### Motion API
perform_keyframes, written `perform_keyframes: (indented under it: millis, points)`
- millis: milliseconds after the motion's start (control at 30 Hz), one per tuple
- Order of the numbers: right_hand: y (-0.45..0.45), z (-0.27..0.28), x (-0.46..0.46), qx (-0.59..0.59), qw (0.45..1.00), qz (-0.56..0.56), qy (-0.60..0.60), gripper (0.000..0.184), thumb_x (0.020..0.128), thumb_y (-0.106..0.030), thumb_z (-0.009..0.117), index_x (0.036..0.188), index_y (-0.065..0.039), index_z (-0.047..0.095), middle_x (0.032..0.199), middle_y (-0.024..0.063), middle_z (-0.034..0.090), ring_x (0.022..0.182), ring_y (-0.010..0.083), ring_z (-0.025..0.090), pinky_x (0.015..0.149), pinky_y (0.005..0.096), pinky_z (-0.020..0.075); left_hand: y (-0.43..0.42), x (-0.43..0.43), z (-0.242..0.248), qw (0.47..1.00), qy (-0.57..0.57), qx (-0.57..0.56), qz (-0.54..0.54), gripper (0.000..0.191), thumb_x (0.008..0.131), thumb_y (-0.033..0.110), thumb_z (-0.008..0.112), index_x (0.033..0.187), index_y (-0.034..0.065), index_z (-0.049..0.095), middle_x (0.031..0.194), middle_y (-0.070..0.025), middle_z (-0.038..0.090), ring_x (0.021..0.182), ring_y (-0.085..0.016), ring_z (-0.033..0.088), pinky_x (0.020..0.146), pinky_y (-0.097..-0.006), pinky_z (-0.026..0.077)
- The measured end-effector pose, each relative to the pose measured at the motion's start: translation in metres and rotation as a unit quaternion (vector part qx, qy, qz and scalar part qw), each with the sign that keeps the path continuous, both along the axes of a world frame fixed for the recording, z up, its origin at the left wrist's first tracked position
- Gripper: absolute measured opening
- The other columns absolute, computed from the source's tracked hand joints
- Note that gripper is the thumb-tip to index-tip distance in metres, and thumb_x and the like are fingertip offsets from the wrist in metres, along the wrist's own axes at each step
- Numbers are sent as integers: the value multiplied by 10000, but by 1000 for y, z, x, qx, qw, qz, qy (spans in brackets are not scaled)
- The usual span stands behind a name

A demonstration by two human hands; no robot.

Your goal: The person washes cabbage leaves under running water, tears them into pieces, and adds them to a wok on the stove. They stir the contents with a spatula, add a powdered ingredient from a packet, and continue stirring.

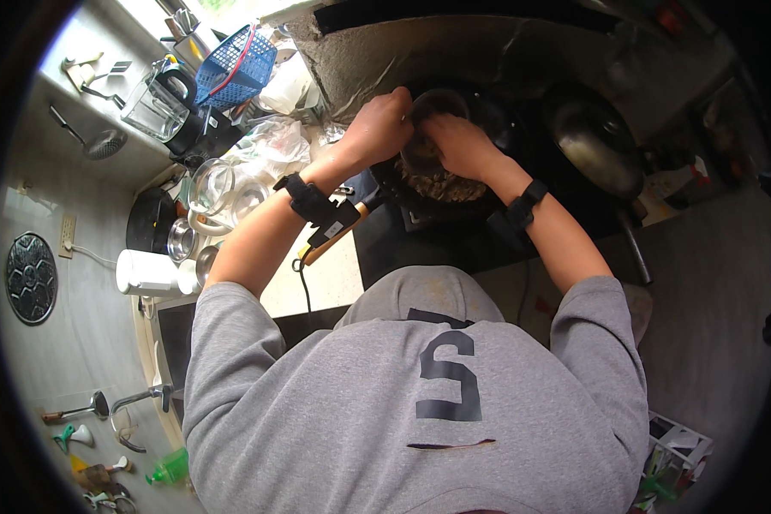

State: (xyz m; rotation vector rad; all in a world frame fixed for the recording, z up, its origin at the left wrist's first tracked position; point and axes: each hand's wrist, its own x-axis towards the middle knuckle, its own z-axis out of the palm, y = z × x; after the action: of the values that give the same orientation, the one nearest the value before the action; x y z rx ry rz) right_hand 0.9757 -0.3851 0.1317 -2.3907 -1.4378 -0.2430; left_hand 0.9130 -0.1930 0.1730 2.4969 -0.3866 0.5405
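A dark-looking bowl (442,101) is tilted over a black wok (395,191) on the cooktop. My left hand (385,125) grips the bowl's left rim with curled fingers. My right hand (459,144) reaches into the bowl's mouth; its fingertips are in shadow, so I cannot tell what they hold. Brown chopped food (450,186) lies in the wok below both hands. The wok's wooden handle (335,236) points toward me at the left, partly behind my left wrist strap.
Right of the wok sits a second pan with a domed metal lid (588,141), its handle (635,250) jutting toward me. Plastic bags (276,144), a glass jug (212,186), a blender (157,109) and a blue basket (238,67) crowd the left counter. A faucet (138,398) is lower left.
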Motion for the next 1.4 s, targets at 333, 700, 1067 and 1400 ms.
perform_keyframes:
  millis: [333, 700, 1067, 1400]
  points:
    - [-21, -19, 17, -140, 984, -10, 107, 246, 800, 11, 549, 1007, -42, 672, 1126, 153, 645, 1061, 353, 593, 895, 437, 490, -25, 4, 4, 992, 5, 120, 45, 146, 869, 19, 502, 1013, 15, 475, 986, -250, 613, 849, -471, 617, 718, -547, 486]
    - [-43, 1, 21, 96, 985, -14, 144, 223, 801, 26, 620, 1014, -21, 669, 973, 140, 654, 980, 317, 636, 821, 397, 513, -9, 4, 11, 993, -22, 76, 89, 143, 843, 24, 515, 983, 5, 491, 954, -257, 621, 855, -462, 622, 721, -535, 491]
    - [-97, 20, 9, -54, 966, -113, 227, 281, 826, -107, 672, 1092, -18, 669, 903, 144, 691, 862, 310, 677, 730, 410, 528, 19, 6, -2, 993, -44, 54, 100, 183, 837, 64, 559, 1011, 17, 522, 933, -250, 627, 897, -462, 602, 750, -523, 482]
    - [-84, 0, -3, 40, 964, -105, 242, 297, 871, -95, 617, 1155, -11, 617, 827, 132, 668, 793, 288, 653, 722, 367, 511, 17, 7, -5, 993, -63, 47, 83, 183, 835, 53, 558, 1012, 27, 520, 908, -250, 623, 874, -468, 599, 729, -513, 482]
